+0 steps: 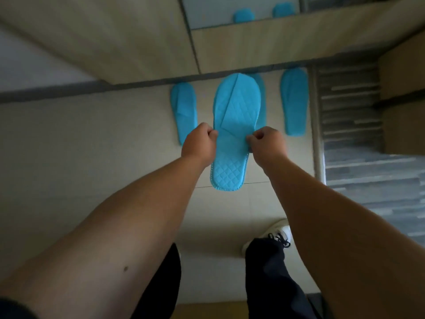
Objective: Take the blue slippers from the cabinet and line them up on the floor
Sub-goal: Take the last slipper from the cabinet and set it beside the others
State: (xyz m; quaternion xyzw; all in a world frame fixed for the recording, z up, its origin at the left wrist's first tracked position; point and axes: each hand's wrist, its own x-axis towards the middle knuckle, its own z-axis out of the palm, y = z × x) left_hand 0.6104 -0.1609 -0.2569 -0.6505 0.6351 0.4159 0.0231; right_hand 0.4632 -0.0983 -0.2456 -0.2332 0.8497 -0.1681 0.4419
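Far left on the floor [69, 139], one slipper [184, 111] lying flat. Centre: left hand [199, 142] and right hand [266, 145] pinched on a quilted slipper's [234, 125] edges, another slipper [262, 97] half-hidden behind. Right: fourth slipper [294, 101]; far, two more [243, 15] in the cabinet [253, 44].

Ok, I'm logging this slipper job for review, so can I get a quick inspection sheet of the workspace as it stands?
Surface: pale tiled floor, bare in front of the cabinet.
Job's things: held slipper in the air; three floor slippers below, one half hidden; two shelf slippers.
Clutter: nothing seen.
Grippers: left hand and right hand pinch the held slipper's sides.
Cables: nothing seen.
Surroundings: grey striped mat, white shoe.
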